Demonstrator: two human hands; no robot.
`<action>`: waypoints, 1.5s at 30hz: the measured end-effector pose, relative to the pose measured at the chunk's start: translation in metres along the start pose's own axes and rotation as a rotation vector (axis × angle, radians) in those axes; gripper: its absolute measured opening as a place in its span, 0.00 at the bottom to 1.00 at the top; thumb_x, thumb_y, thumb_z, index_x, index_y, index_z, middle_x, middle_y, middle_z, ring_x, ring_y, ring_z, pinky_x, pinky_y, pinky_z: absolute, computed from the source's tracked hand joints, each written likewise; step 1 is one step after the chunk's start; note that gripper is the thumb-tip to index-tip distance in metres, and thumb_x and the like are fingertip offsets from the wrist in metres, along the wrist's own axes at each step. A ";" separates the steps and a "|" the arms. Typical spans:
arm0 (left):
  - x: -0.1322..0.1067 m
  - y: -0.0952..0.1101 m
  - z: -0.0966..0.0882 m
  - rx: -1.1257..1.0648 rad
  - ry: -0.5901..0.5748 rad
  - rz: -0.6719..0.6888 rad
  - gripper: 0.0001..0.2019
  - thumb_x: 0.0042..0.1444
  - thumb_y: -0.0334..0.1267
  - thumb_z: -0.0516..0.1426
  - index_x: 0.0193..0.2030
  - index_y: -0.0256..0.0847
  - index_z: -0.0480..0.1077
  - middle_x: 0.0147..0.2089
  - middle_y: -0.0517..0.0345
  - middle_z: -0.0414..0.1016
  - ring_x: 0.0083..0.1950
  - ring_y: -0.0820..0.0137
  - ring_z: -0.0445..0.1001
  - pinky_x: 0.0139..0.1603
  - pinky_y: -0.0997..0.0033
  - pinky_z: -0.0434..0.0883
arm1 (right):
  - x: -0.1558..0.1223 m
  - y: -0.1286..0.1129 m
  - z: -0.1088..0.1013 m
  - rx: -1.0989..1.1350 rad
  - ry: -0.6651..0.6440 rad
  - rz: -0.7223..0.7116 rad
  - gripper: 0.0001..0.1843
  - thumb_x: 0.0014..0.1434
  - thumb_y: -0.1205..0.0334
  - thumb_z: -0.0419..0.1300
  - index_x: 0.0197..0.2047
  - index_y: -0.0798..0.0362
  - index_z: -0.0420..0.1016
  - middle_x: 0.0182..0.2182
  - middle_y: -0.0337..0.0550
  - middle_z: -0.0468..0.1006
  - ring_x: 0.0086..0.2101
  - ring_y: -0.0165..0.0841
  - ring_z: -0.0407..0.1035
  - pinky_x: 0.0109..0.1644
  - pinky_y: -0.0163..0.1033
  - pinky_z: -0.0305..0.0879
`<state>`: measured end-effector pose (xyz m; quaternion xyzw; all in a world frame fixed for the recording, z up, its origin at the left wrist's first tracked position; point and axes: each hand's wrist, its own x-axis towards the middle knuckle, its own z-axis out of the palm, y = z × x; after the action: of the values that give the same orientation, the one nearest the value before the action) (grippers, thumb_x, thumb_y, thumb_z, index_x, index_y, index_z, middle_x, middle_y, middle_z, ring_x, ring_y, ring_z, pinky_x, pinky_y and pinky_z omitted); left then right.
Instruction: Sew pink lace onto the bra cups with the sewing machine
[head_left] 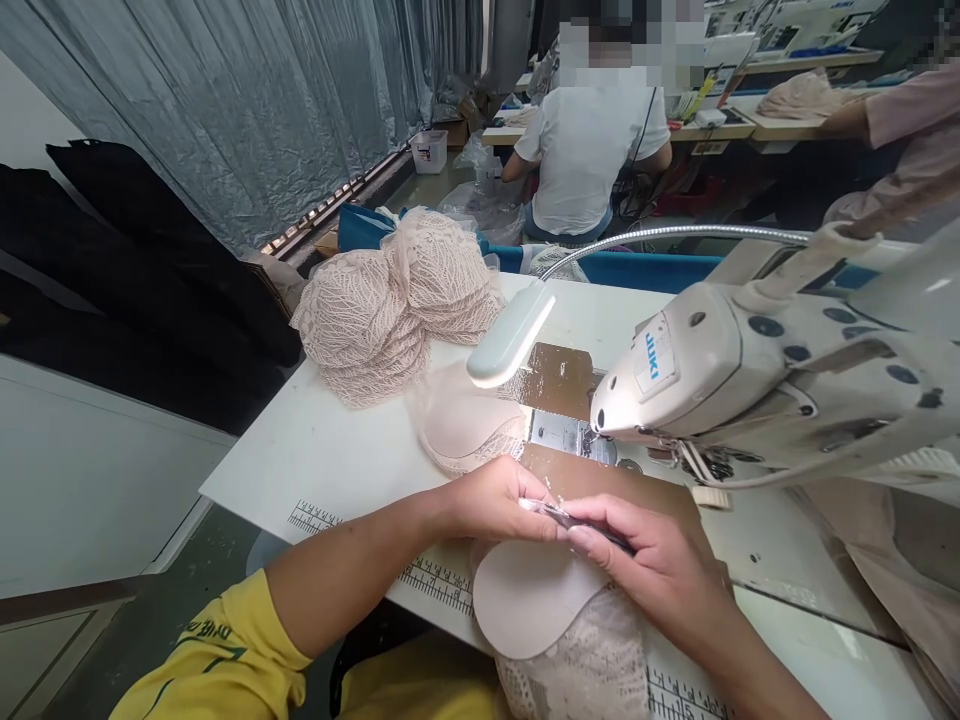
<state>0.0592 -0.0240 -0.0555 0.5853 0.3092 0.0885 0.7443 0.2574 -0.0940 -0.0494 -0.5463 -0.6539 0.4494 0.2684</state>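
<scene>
Beige lace and a smooth, rounded cream cup form the garment piece [536, 600]. Two mounds of stacked beige lace cups [397, 300], one similar cupped piece [461, 425] and one white sewing machine [675, 370] stand beyond. The garment piece hangs over the table's near edge, just below both hands: the right hand [660, 550] grips one slim dark tool [561, 516]; the left hand's [499, 500] fingers close at its pale tip, their hold unclear.

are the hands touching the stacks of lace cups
No, the left hand and right hand are together beside the pale pad, well apart from the lace stacks.
</scene>
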 end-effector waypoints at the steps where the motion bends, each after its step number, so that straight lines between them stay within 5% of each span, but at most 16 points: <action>1: 0.000 0.000 0.000 0.003 0.005 0.003 0.16 0.48 0.48 0.64 0.29 0.32 0.74 0.21 0.66 0.59 0.22 0.81 0.54 0.21 0.78 0.50 | 0.000 0.000 0.000 0.010 0.008 0.005 0.15 0.60 0.52 0.56 0.46 0.46 0.78 0.42 0.42 0.81 0.41 0.37 0.74 0.44 0.39 0.70; 7: 0.004 -0.006 -0.001 -0.016 0.014 0.051 0.15 0.48 0.46 0.65 0.36 0.34 0.78 0.28 0.60 0.72 0.28 0.77 0.66 0.31 0.76 0.63 | 0.000 0.007 0.006 0.201 0.163 0.137 0.19 0.56 0.46 0.59 0.45 0.49 0.75 0.41 0.45 0.79 0.42 0.39 0.74 0.46 0.40 0.70; 10: 0.006 -0.007 -0.002 -0.012 -0.034 0.048 0.16 0.50 0.46 0.63 0.39 0.34 0.77 0.33 0.56 0.75 0.34 0.73 0.70 0.37 0.74 0.67 | 0.003 0.006 0.009 0.270 0.066 0.167 0.28 0.53 0.47 0.63 0.54 0.50 0.68 0.45 0.46 0.77 0.47 0.40 0.72 0.48 0.41 0.70; 12: 0.002 -0.003 -0.004 0.049 -0.037 0.039 0.16 0.52 0.46 0.61 0.41 0.34 0.76 0.33 0.55 0.75 0.34 0.72 0.71 0.36 0.74 0.67 | 0.004 0.002 0.009 0.207 -0.034 0.144 0.23 0.55 0.49 0.61 0.52 0.50 0.70 0.42 0.44 0.77 0.45 0.39 0.72 0.47 0.41 0.69; 15: -0.015 0.008 -0.009 0.256 0.182 0.164 0.15 0.52 0.42 0.61 0.44 0.36 0.75 0.39 0.53 0.73 0.38 0.71 0.70 0.38 0.75 0.67 | 0.003 -0.003 0.007 0.106 -0.093 0.122 0.16 0.60 0.48 0.54 0.37 0.52 0.74 0.32 0.42 0.76 0.34 0.36 0.71 0.37 0.39 0.68; 18: -0.040 0.016 -0.016 0.394 0.350 0.192 0.16 0.51 0.44 0.62 0.44 0.37 0.74 0.40 0.54 0.72 0.39 0.71 0.70 0.39 0.75 0.66 | -0.001 -0.002 0.005 0.130 -0.071 0.091 0.18 0.60 0.48 0.53 0.33 0.53 0.74 0.29 0.42 0.74 0.31 0.34 0.68 0.34 0.37 0.65; 21: -0.053 0.012 -0.019 0.260 0.143 -0.016 0.19 0.50 0.50 0.62 0.41 0.36 0.75 0.33 0.57 0.72 0.33 0.73 0.68 0.34 0.76 0.65 | -0.006 0.002 0.007 0.183 -0.039 0.016 0.17 0.59 0.48 0.54 0.36 0.53 0.75 0.29 0.41 0.73 0.31 0.33 0.66 0.34 0.37 0.64; 24: -0.045 -0.003 -0.009 -0.059 -0.029 -0.044 0.20 0.46 0.48 0.66 0.41 0.35 0.74 0.34 0.59 0.71 0.35 0.74 0.68 0.37 0.76 0.65 | -0.008 0.003 0.009 0.170 -0.037 -0.030 0.15 0.59 0.49 0.55 0.35 0.51 0.75 0.26 0.38 0.70 0.28 0.31 0.63 0.31 0.35 0.62; 29: -0.022 -0.019 0.019 -0.458 0.149 -0.018 0.20 0.39 0.45 0.70 0.35 0.34 0.73 0.27 0.62 0.70 0.28 0.76 0.67 0.32 0.76 0.65 | -0.008 0.003 0.009 0.091 -0.082 0.006 0.17 0.61 0.47 0.53 0.38 0.51 0.73 0.29 0.40 0.73 0.31 0.34 0.67 0.35 0.37 0.65; 36: -0.018 -0.017 0.023 -0.218 0.277 0.124 0.17 0.46 0.47 0.66 0.33 0.32 0.75 0.29 0.58 0.71 0.31 0.75 0.66 0.35 0.75 0.63 | -0.014 0.013 0.000 0.126 0.148 0.020 0.22 0.57 0.44 0.56 0.48 0.48 0.75 0.45 0.47 0.79 0.46 0.42 0.71 0.49 0.43 0.68; 45: -0.015 -0.023 0.022 -0.173 0.245 0.136 0.18 0.45 0.48 0.66 0.33 0.32 0.77 0.26 0.59 0.70 0.28 0.76 0.63 0.30 0.76 0.58 | -0.010 0.005 -0.003 0.011 -0.056 -0.051 0.20 0.60 0.49 0.56 0.53 0.48 0.74 0.46 0.46 0.79 0.44 0.41 0.73 0.47 0.44 0.69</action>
<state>0.0549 -0.0562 -0.0685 0.5233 0.3486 0.2358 0.7409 0.2650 -0.1020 -0.0506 -0.5152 -0.6724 0.4612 0.2641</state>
